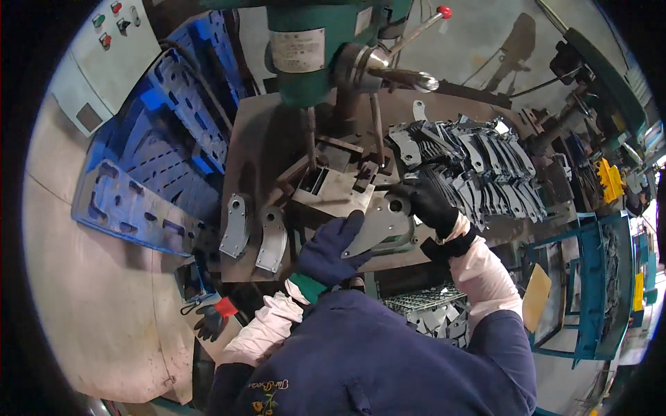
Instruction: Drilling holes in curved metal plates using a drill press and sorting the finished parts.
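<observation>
A flat grey metal plate (pixel 383 220), curved and with a round hole near its upper end, is held between my two hands. My left hand (pixel 331 251), in a dark blue glove, grips its lower left end. On the plate's upper right, beside the hole, my right hand (pixel 431 202) in a black glove is closed on the edge. Just beyond the plate lies a steel fixture block (pixel 335 194), under a green drill press (pixel 298 52). Another grey metal part shows partly beneath the held plate. My fingertips are partly hidden.
Rows of stacked grey plates (pixel 479 166) cover the right of the brown worktable (pixel 253 132). Two curved plates (pixel 236 227) lie at its left front. Blue pallets (pixel 139 208) and a control box (pixel 104 62) stand left; a wire basket (pixel 423 301) of parts sits below the front edge.
</observation>
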A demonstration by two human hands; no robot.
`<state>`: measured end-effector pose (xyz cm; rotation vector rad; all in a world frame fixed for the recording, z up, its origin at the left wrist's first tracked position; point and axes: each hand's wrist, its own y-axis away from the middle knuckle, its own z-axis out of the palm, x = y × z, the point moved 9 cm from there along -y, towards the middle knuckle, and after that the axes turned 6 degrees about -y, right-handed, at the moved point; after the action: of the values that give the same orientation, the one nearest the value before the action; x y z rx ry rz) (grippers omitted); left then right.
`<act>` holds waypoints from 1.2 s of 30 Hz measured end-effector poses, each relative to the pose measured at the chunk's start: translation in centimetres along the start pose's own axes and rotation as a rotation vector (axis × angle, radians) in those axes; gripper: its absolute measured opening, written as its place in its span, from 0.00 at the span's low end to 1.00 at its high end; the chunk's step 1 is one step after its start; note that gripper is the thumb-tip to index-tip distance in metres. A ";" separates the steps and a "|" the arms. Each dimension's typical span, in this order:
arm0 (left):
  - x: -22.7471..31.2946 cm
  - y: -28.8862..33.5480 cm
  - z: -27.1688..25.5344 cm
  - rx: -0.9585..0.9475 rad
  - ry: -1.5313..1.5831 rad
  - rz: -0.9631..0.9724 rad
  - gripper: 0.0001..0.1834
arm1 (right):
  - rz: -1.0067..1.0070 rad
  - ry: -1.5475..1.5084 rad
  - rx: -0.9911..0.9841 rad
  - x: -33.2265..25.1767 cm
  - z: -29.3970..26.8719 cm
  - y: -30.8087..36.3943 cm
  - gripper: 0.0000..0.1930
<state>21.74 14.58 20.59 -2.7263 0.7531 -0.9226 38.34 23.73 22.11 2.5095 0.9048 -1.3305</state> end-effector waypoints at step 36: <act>-16.9 1.3 0.8 0.210 -0.448 -0.360 0.38 | 0.105 -1.467 0.182 -19.6 -2.8 -7.4 0.14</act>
<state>10.19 22.15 10.68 -2.7630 0.0809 -0.3802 27.76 22.27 40.38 0.9519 0.2575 -2.5265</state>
